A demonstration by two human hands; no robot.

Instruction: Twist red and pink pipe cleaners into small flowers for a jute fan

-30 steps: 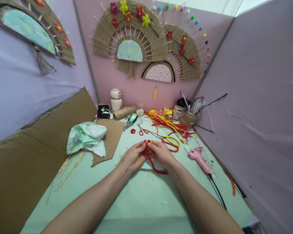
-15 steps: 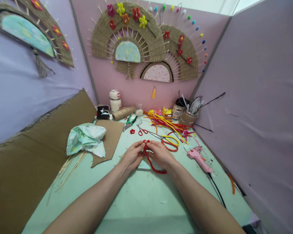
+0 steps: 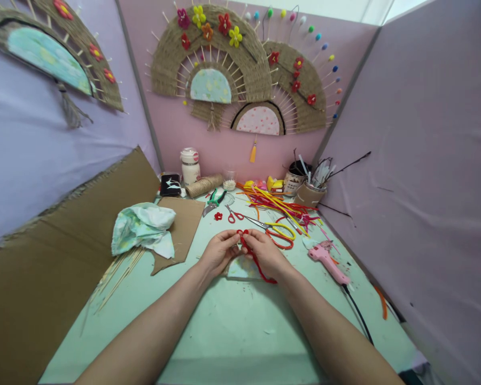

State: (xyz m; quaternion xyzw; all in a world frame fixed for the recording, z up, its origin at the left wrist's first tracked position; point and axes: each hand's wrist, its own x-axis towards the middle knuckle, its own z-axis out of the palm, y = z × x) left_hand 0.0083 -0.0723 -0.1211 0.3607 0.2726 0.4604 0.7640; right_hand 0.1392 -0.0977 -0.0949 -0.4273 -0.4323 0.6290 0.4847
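Note:
Both hands pinch a red pipe cleaner (image 3: 258, 263) above the middle of the table. Its upper end is bent into small loops between my fingertips, and the loose tail hangs down beside my right palm. My left hand (image 3: 221, 251) grips the looped end from the left. From the other side, my right hand (image 3: 261, 250) is closed on the same piece. Beneath the hands lies a flat piece covered in pale patterned fabric (image 3: 242, 269), partly hidden by them. A small finished red flower (image 3: 218, 216) rests just beyond my left hand.
Large red-and-yellow scissors (image 3: 278, 233), small red scissors (image 3: 234, 215) and green pruners (image 3: 214, 202) lie beyond the hands. A pile of pipe cleaners (image 3: 276, 203) is behind them. At right sits a pink glue gun (image 3: 328, 263); at left, crumpled fabric (image 3: 142, 227) and cardboard (image 3: 186, 227).
The pipe cleaner's hanging tail has swung right, closer to my right palm, and the looped end has shifted slightly. More of the fabric-covered piece below shows between my hands.

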